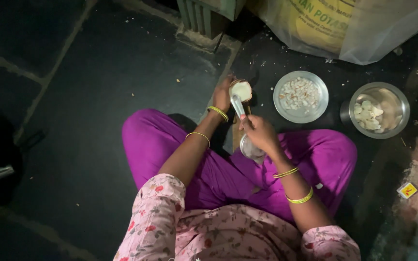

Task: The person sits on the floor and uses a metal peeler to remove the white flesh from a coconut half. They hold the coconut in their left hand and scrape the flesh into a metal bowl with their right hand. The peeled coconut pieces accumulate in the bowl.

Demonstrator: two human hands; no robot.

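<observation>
Coconut half [241, 90]: gripped in left hand [223, 94], far of the knees; right hand [259, 133] clasps a metal tool [238, 107] against its white flesh. Flesh mostly unremoved, by appearance. Done so far: white pieces in plate [300, 96] and bowl [378, 110], right, on the floor [97, 72].

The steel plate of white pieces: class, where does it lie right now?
In the head view, the steel plate lies on the dark floor, upper right of centre, between the coconut half in the left hand and the steel bowl.

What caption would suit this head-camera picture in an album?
Seated on a dark floor, left hand steadying a coconut half, right hand working a metal tool, two steel bowls of white pieces nearby.
</observation>
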